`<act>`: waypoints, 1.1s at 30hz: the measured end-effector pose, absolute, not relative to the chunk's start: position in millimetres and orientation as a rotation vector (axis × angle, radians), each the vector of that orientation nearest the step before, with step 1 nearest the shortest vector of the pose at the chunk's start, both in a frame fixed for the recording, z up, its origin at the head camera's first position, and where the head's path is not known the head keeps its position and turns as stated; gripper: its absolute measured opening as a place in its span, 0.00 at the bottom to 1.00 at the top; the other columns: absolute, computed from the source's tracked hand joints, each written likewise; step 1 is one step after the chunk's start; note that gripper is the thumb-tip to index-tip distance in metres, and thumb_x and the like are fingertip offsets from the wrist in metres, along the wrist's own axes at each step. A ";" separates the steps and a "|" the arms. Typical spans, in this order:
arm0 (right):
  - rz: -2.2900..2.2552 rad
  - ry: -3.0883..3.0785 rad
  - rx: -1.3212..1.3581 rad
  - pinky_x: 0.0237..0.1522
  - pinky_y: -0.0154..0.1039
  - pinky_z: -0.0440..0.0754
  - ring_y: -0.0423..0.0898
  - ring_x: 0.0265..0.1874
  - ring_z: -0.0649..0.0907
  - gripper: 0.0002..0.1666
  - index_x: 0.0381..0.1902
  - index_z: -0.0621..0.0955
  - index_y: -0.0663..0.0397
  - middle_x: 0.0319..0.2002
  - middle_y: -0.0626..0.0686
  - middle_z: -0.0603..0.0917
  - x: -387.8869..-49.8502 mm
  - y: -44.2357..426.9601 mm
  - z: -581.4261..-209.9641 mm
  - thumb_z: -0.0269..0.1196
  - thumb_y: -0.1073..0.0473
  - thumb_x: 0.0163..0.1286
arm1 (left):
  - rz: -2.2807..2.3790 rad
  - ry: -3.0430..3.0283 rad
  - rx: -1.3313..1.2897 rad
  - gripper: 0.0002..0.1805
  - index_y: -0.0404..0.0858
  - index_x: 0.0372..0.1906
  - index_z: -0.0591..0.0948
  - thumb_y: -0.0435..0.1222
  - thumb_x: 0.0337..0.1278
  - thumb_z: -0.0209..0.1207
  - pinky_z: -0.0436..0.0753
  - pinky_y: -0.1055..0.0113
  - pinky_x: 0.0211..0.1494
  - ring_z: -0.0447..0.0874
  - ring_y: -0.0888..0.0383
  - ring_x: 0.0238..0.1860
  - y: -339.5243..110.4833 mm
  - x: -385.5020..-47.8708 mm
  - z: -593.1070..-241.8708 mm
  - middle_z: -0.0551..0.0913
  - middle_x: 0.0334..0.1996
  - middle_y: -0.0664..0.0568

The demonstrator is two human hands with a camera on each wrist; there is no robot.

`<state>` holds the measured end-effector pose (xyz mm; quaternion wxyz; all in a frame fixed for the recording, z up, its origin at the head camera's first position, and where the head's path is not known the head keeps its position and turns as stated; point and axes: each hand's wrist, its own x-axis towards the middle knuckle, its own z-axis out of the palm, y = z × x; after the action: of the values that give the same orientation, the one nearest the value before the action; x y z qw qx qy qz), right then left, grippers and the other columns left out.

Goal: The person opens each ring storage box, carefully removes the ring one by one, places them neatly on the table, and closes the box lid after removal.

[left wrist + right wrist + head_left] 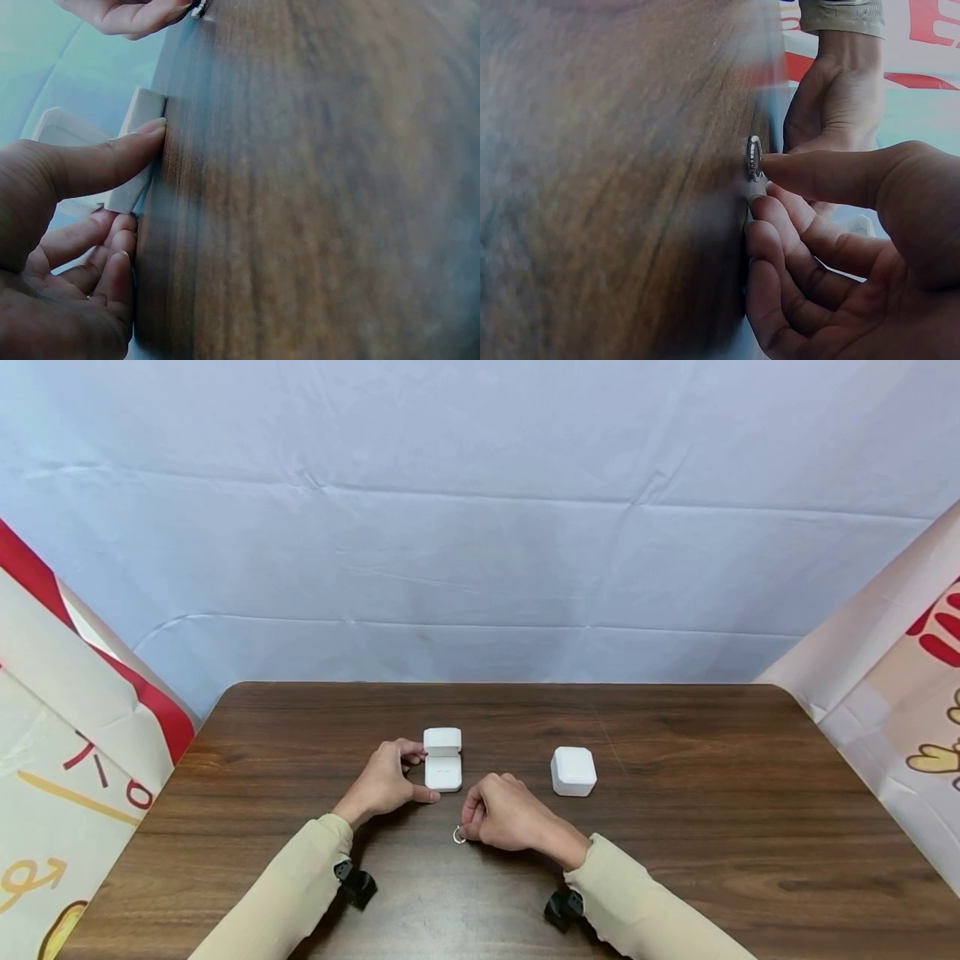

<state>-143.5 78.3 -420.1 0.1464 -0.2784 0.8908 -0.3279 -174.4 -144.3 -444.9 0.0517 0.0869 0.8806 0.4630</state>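
An opened white ring box (443,774) stands on the wooden table with its lid raised at the back. My left hand (384,782) holds it from the left side, the thumb at the front lower corner and the fingers by the rear; the left wrist view shows the thumb (112,159) along the base. Just in front and to the right of the box, my right hand (504,814) pinches a silver ring (751,156) between thumb and index finger. The ring is upright, close to the tabletop; I cannot tell whether it touches. Small stones seem to line its band.
A second white box (573,770), closed, sits to the right of my right hand. Behind the brown table (697,827) hangs a pale cloth (480,527), with printed cloths at both sides. Black wrist cameras are strapped over my beige sleeves (296,877).
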 end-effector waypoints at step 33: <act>-1.186 2.611 -0.731 0.28 0.33 0.80 0.39 0.23 0.82 0.05 0.29 0.86 0.51 0.24 0.42 0.83 -157.6 87.1 -415.1 0.73 0.61 0.63 | 1.399 2.687 0.270 0.35 0.25 0.54 0.81 0.28 0.33 0.83 0.80 0.52 0.56 0.81 0.48 0.49 -143.9 -174.5 -445.5 0.83 0.47 0.44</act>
<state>-157.6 87.1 -415.1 0.0912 -0.2460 0.8786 -0.3991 -174.5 -143.9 -445.5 0.0502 0.0887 0.8823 0.4594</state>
